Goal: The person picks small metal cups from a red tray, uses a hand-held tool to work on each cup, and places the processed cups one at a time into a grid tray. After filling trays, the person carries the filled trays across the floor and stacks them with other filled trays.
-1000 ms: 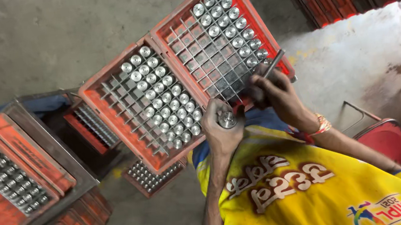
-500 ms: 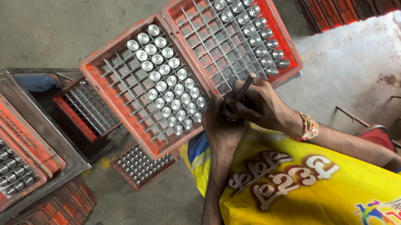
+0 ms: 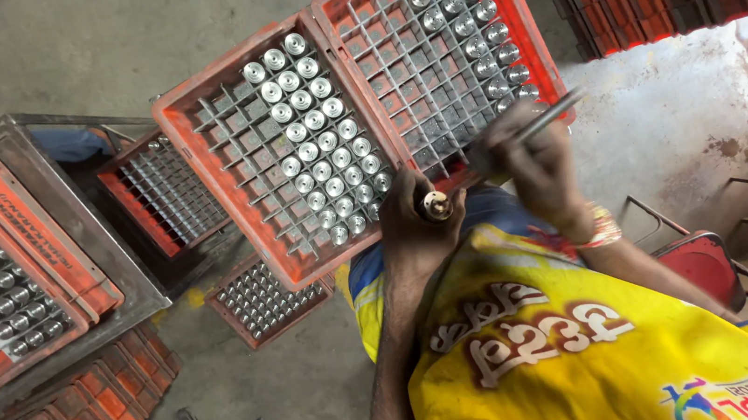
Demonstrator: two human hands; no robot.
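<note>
**Metal part held over gridded crates**

The small round metal part [image 3: 435,205] sat gripped in the left hand [image 3: 418,228], at 6 o'clock of the red crate [image 3: 199,155] of shiny cylinders [image 3: 316,151]. The right hand [image 3: 528,160], at 3 o'clock, clasped a thin metal rod [image 3: 546,117].

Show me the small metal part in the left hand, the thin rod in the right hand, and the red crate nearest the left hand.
small metal part [image 3: 435,204], head view, on its round end face.
thin rod [image 3: 549,115], head view, on the shaft beyond the fingers.
red crate [image 3: 197,136], head view, on its left rim.
</note>
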